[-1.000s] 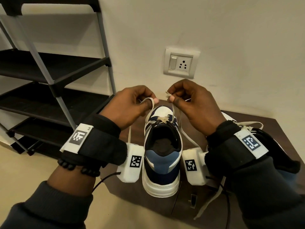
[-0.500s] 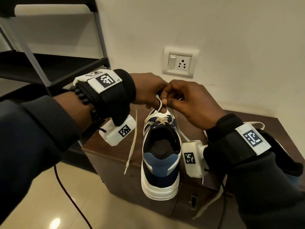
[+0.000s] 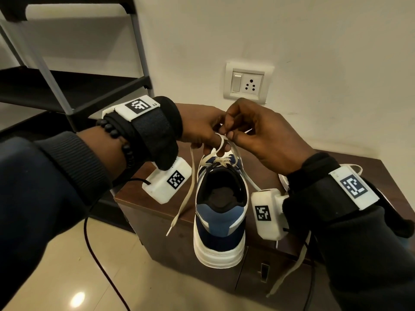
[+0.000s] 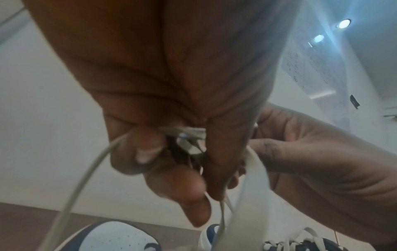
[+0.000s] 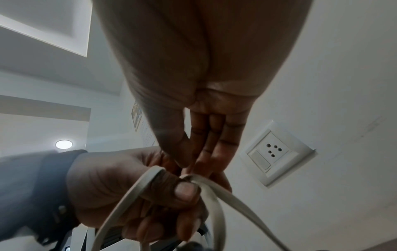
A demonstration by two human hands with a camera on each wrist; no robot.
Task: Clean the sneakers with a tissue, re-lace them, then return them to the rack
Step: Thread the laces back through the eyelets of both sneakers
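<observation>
A navy, blue and white sneaker [image 3: 221, 212] stands heel toward me on the brown cabinet [image 3: 143, 191]. Both hands meet just above its tongue. My left hand [image 3: 214, 140] has the cream lace [image 3: 221, 142] looped round a finger and grips it. My right hand [image 3: 229, 134] pinches the same lace at the loop. The right wrist view shows the lace [image 5: 206, 190] crossing over the left thumb [image 5: 184, 190]. One lace end [image 3: 182, 205] hangs free on the left. The other sneaker [image 4: 300, 244] lies to the right, mostly hidden by my right arm.
The black shoe rack [image 3: 67, 90] stands at the left with bare shelves. A wall socket [image 3: 247, 84] sits behind the hands. A black cable [image 3: 96, 259] trails over the tiled floor in front of the cabinet.
My left arm has lifted and swung across, and the two hands have closed together over the tongue. The lace is now looped round a left finger, its left end dangling.
</observation>
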